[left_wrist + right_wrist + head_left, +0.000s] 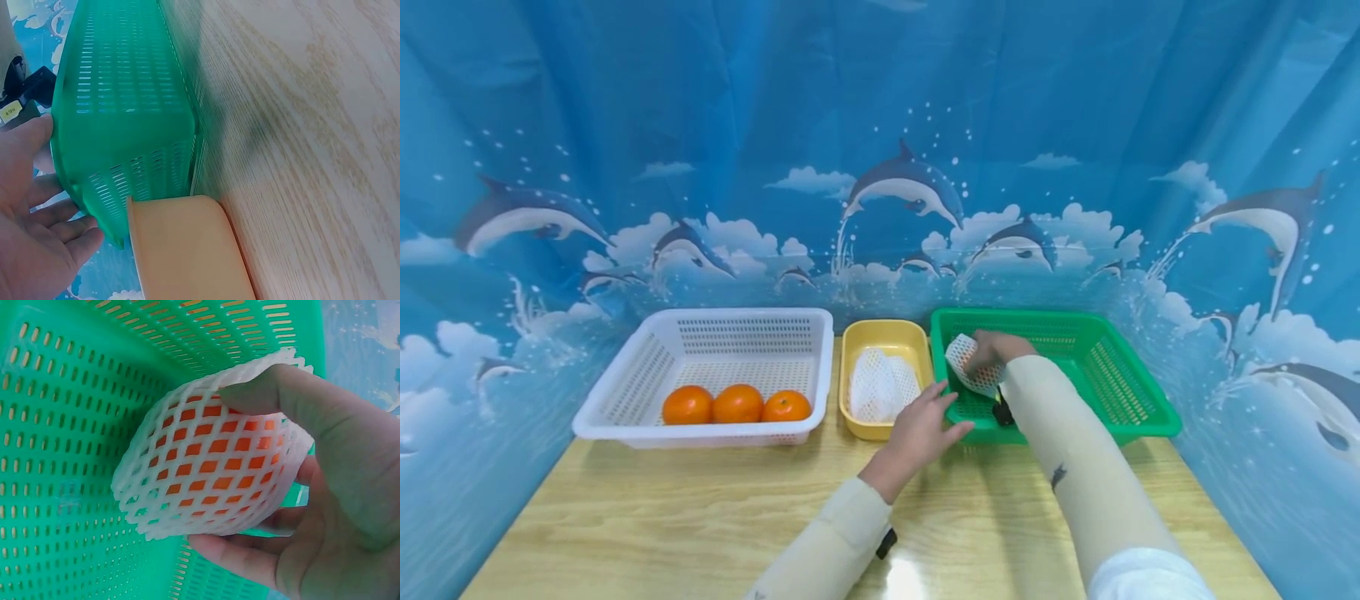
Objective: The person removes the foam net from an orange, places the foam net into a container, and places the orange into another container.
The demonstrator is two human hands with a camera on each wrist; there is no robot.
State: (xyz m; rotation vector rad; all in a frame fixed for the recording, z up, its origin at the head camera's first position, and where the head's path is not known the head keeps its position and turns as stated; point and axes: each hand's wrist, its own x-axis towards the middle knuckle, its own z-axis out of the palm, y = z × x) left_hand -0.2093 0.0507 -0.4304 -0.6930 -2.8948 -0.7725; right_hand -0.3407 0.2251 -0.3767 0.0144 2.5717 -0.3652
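In the right wrist view an orange [220, 447] sits inside a white foam net sleeve [140, 487]. My right hand [997, 350] grips the wrapped orange, thumb on one side and fingers curled round the other. It holds the fruit within the green basket [1120, 379], near that basket's left end. At the front left corner of the same basket is my left hand [921, 427], its fingers spread and loosely bent by the rim. Whether those fingertips press on the rim, I cannot tell.
Left of the green basket stands a yellow tray [850, 421] with white foam net sleeves [880, 387] in it. A white basket [625, 400] further left contains three bare oranges [737, 405] along its front side. All stand on a wooden table [700, 508] before a dolphin-print curtain [880, 100].
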